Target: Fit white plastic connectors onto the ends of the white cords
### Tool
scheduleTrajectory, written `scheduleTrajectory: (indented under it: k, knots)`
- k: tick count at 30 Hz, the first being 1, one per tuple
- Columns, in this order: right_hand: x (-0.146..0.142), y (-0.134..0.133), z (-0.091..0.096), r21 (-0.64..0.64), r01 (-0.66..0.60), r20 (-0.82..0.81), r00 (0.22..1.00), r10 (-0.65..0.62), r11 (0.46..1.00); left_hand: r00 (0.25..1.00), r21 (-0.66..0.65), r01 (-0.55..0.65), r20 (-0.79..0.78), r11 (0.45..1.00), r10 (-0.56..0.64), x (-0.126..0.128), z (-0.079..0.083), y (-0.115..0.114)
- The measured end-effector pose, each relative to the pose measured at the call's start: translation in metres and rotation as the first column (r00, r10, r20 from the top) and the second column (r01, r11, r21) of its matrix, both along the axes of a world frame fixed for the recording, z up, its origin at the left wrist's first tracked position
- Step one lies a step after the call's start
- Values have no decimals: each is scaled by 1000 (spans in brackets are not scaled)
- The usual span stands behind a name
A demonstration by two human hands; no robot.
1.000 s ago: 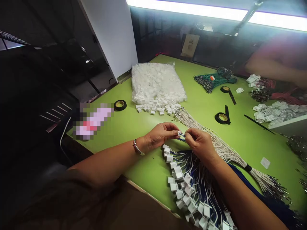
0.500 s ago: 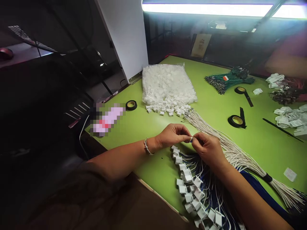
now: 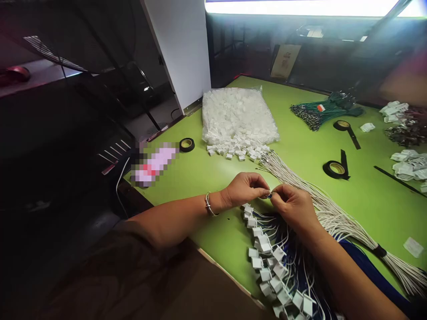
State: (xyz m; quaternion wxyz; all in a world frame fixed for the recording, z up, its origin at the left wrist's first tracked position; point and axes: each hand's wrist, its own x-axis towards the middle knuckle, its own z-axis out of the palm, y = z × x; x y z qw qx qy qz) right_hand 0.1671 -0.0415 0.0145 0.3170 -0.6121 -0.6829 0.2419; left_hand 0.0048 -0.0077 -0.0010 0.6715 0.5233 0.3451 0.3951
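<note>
My left hand (image 3: 246, 190) is closed in a pinch, thumb against fingertips, on a small white connector that the fingers mostly cover. Right against it, my right hand (image 3: 295, 205) pinches a blue wire (image 3: 270, 195), of which only a short bit shows between the fingertips. Below the hands, white connectors (image 3: 263, 242) with white and blue wires lie in a curved row. A long bundle of white wires (image 3: 320, 202), bound with a dark band, runs behind my right hand to the right. Blue wires (image 3: 367, 262) pass under my right forearm.
A clear bag of white connectors (image 3: 238, 111) lies at the back, with loose ones spilling out in front. Black tape rolls (image 3: 336, 169) rest on the green table (image 3: 187, 178). Green wires (image 3: 325, 111) and white plastic parts (image 3: 410, 163) are at the right.
The whole view has shifted slightly, so things appear a little further right. Both hands keep their pinch close together; more of the blue bit shows between the fingertips.
</note>
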Motion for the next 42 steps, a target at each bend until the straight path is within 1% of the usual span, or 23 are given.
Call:
scheduleTrajectory:
  k: [4,7,9,10,11,13,14,15,16,17,18,19,20,21,22,23,26,29,32,34,36,39,42]
  knots:
    - [2,-1,4,-84,-28,-45,999,24,996,999,55,-4,-38,999,6,2,-1,-2]
    - [14,4,15,-236,-158,-66,987,146,959,998,78,37,-46,996,-33,1,2,-6]
    - [25,11,19,-324,-230,-103,973,207,918,987,124,152,-69,981,-144,-1,7,-11]
    - [30,16,19,-328,-214,-110,976,188,920,965,176,260,-90,949,-247,-2,10,-15]
    - [35,20,16,-298,-163,-91,986,142,940,918,248,396,-120,884,-378,-3,14,-20]
    - [39,29,7,-160,-15,41,999,22,987,758,397,641,-190,657,-624,-5,23,-28]
    - [39,32,2,-78,25,139,990,-14,997,685,450,704,-227,549,-692,-6,26,-30]
    - [37,34,-4,-10,22,236,972,-19,1000,663,488,718,-261,496,-702,-7,29,-30]
    - [33,34,-8,33,-16,317,948,5,999,705,515,685,-292,515,-646,-9,31,-27]
    - [29,33,-11,57,-72,374,926,45,996,797,539,599,-324,593,-510,-12,31,-22]
    - [23,31,-13,70,-131,404,910,92,989,883,566,464,-359,681,-303,-15,29,-14]
    - [18,28,-14,73,-191,414,899,144,979,918,607,295,-394,738,-42,-19,26,-3]
    - [13,25,-14,70,-247,416,888,197,966,877,655,128,-425,745,223,-23,22,8]
    - [9,22,-13,61,-296,416,876,245,953,791,698,44,-462,715,402,-27,17,20]
    - [5,19,-12,45,-335,421,861,287,941,704,732,33,-500,681,505,-30,11,32]
    - [2,17,-12,24,-367,431,843,321,930,626,745,67,-550,664,554,-33,5,42]
    - [-2,15,-13,-27,-405,481,796,366,914,471,718,208,-669,664,575,-37,-9,61]
    - [0,16,-16,12,-379,479,814,328,925,428,717,251,-685,650,590,-36,-16,65]
    - [1,16,-17,82,-330,418,868,268,941,487,742,215,-645,635,589,-37,-18,66]
    - [0,15,-16,61,-358,424,854,301,932,541,746,181,-620,641,569,-40,-19,69]
    - [-3,12,-14,0,-399,469,810,352,917,582,742,129,-594,658,556,-42,-19,72]
    - [-7,10,-13,-66,-394,522,769,369,917,647,701,25,-554,712,523,-44,-20,75]
    - [-5,11,-14,-35,-388,468,808,358,921,725,616,-39,-525,787,446,-43,-20,77]
